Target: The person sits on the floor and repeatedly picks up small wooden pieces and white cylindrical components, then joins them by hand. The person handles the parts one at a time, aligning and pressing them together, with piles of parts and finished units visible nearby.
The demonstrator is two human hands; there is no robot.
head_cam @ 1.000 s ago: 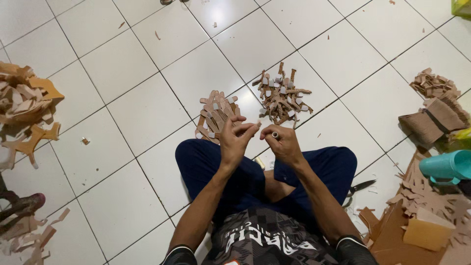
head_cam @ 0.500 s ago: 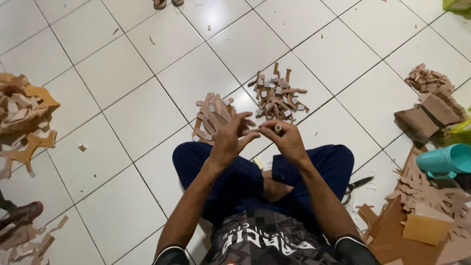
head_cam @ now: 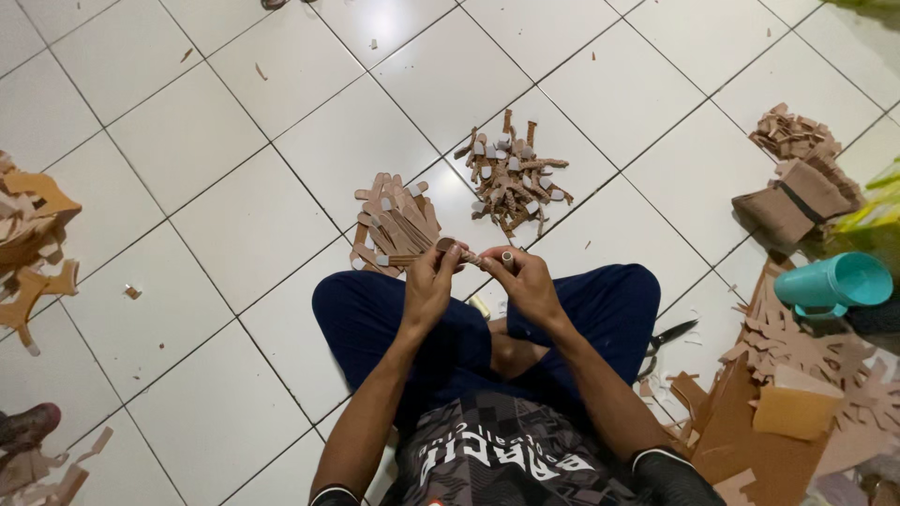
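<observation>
White tiled floor (head_cam: 187,141) all around, with the person sitting cross-legged on it in dark blue trousers. Both hands are up in front of the knees: the left hand (head_cam: 429,286) has its grip pinched on a thin tan strip (head_cam: 457,251), and the right hand (head_cam: 527,281) has its fingers closed on the other end of that strip, with a small tube-like bit poking up between them, can't really tell what it is. Just past the hands sits a neat pile of tan strips (head_cam: 396,223), and a bit further out a messier pile of strips with pale tips (head_cam: 511,173). Off to the right there's a teal cup (head_cam: 834,283) lying on its side, cardboard scraps (head_cam: 797,375) near it, and black scissors (head_cam: 667,335) just beside the right knee. More brown offcuts (head_cam: 33,234) at the left edge.
</observation>
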